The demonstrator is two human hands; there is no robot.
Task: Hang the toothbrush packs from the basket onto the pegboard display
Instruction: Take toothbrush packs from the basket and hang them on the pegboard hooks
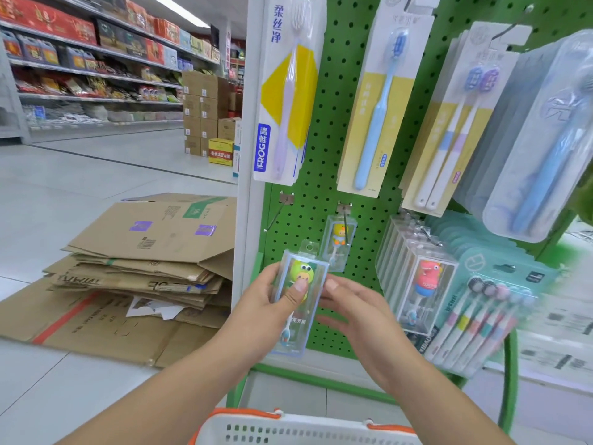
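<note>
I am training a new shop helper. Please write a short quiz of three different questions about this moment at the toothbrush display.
1. True or false: the left hand holds the green frog toothbrush pack.
2. Which hook on the pegboard carries nothing? A) the bare hook on the left B) the hook with the yellow duck pack
3. What does the right hand touch?

Key: 1 true. 2 A. 3 The right edge of the frog pack, with its fingertips.
</note>
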